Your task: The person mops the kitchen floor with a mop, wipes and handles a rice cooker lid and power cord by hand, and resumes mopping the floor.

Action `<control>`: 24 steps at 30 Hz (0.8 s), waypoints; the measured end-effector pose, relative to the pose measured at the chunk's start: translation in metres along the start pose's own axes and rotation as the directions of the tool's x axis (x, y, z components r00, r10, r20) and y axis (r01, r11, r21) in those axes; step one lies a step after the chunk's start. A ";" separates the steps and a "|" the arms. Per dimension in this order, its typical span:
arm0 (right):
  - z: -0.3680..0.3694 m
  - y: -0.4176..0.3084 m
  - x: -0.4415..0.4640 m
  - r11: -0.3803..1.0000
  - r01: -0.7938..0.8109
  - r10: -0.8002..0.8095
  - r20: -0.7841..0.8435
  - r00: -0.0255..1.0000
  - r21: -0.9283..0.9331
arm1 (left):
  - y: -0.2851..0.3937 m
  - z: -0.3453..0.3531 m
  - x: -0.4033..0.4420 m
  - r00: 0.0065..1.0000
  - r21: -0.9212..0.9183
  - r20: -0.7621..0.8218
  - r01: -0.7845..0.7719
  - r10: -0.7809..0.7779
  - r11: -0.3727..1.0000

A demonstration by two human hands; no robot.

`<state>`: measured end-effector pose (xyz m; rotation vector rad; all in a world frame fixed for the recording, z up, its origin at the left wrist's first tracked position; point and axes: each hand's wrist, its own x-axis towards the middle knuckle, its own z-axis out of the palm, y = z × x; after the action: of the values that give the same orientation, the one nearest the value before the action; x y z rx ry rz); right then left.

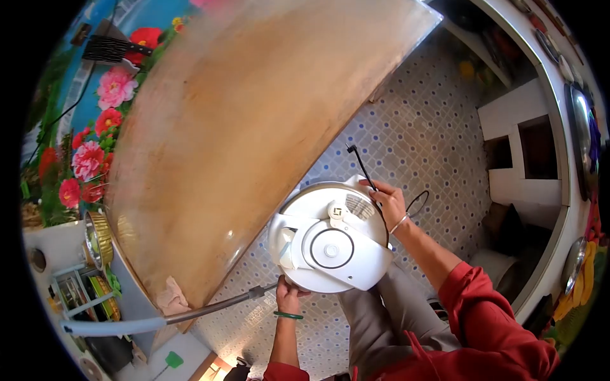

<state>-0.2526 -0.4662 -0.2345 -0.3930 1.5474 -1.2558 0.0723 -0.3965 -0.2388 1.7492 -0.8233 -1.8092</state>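
Over my lap and the floor is a round white appliance (332, 244), with a raised ring and a small round knob on top. Its exact kind I cannot make out. My left hand (289, 293) grips its near left rim; the fingers pass partly out of sight underneath. On the far right rim, my right hand (386, 200) is closed around the edge together with a black cord (362, 166). The cord's end sticks up past the fingers. Just left of my left hand is a grey tube (216, 307) with a pale blue sleeve; contact is unclear.
A large brown tabletop (254, 114) lies ahead to the left, its edge close to the appliance. A crumpled cloth (171, 296) rests near its corner. A rack (86, 295) stands at lower left. Patterned floor tiles (426, 120) and a white counter (540, 254) are to the right.
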 end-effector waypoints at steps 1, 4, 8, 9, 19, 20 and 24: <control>0.002 0.001 0.005 1.000 -0.006 0.006 0.002 1.000 0.011 | 0.000 0.000 0.006 1.000 -0.010 -0.002 -0.024 0.024 1.000; 0.014 0.001 0.018 0.997 -0.038 0.037 0.012 0.999 0.064 | 0.001 -0.003 0.019 1.000 -0.015 -0.021 -0.022 0.022 1.000; 0.028 0.003 0.035 0.998 -0.018 0.019 -0.008 1.000 0.068 | 0.006 -0.007 0.040 1.000 -0.052 -0.007 0.020 -0.020 0.998; 0.030 0.006 0.041 0.998 -0.008 0.008 0.003 1.000 0.056 | 0.006 -0.011 0.046 1.000 -0.071 -0.002 0.018 -0.018 0.997; 0.057 -0.023 0.057 0.996 0.025 -0.029 0.042 0.999 0.082 | 0.035 -0.023 0.054 1.000 -0.079 -0.024 -0.008 0.006 0.997; 0.059 -0.027 0.057 0.997 0.023 -0.026 0.040 0.999 0.080 | 0.041 -0.020 0.052 0.999 -0.070 -0.034 -0.016 0.014 0.997; 0.058 -0.030 0.065 0.998 0.042 -0.043 0.028 0.999 0.046 | 0.039 -0.015 0.053 0.998 -0.080 -0.047 -0.042 0.039 0.996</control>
<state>-0.2387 -0.5569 -0.2356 -0.4156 1.4904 -1.3101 0.0818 -0.4627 -0.2478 1.7040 -0.7520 -1.7458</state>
